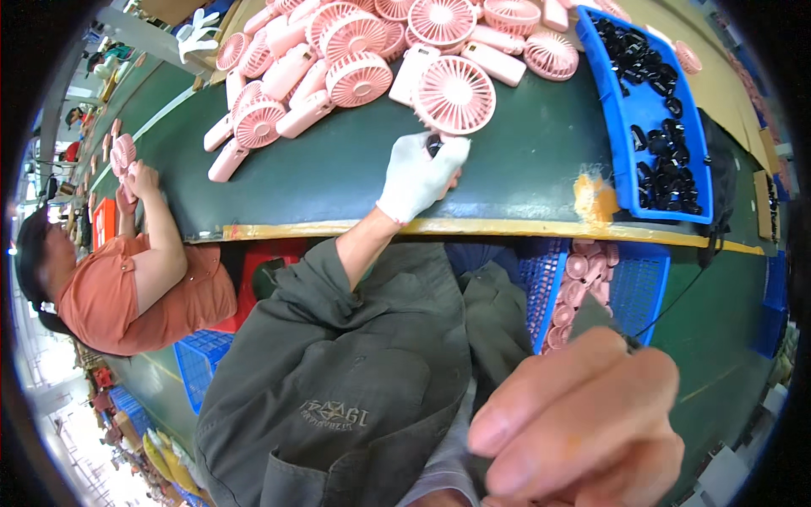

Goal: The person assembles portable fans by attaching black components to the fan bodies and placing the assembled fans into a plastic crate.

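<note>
Right hand (583, 422) nearest to the camera, left hand (418, 176) on a pink fan (454, 95)

The bare right hand is large, with its fingers curled inward. A grey pointed shape (596, 313) shows just past its knuckles, but I cannot tell if these fingers grasp it, or grasp anything.

The left hand wears a white glove, and its fingers are closed around the handle end of the pink fan. 1 small black part (434, 145) shows between its thumb and fingers; whether it is fixed to the fan, I cannot tell. The round head of the fan lies beyond the left fingers, away from the body; its long axis runs outward from the glove, leaning slightly right. Of the 2 hands, the left is nearer to it; the right is well apart.

Farther beyond the left fingers lies a pile of fans (355, 46). To their right, well apart, is a blue tray (649, 106) of black pieces. Past the right fingers stands a blue crate (644, 279).
</note>
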### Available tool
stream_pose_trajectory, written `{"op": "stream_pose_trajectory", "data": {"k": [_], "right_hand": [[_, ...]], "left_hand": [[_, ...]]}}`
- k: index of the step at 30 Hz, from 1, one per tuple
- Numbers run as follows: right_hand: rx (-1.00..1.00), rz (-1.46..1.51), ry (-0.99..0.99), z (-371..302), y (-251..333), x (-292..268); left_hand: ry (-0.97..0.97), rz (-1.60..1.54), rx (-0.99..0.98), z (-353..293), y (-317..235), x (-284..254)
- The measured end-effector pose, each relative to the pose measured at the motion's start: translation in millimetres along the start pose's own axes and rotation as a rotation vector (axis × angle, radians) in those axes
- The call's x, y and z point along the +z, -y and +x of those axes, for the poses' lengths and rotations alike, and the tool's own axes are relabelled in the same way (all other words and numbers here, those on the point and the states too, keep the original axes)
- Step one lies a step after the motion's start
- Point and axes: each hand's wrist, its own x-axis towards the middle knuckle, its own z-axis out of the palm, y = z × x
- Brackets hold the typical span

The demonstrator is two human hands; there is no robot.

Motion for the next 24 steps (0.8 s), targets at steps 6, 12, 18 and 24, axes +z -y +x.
{"op": "stream_pose_trajectory", "data": {"k": [6, 12, 18, 24], "right_hand": [[-0.017, -0.034, -0.126, 57.2, -33.7, 36.1], [-0.072, -0.161, -0.166, 55.2, -30.1, 38.4], [-0.036, -0.403, -0.217, 19.0, -1.8, 45.2], [-0.119, -0.369, -0.172, 26.7, -2.7, 40.1]], "left_hand": [[0.046, -0.049, -0.027, 4.8, -5.2, 15.0], [0.054, -0.066, -0.063, 12.8, -2.1, 23.8], [0.001, -0.155, -0.091, -2.4, 2.3, -3.3], [0.053, -0.111, -0.116, 9.1, -1.7, 20.0]]}}
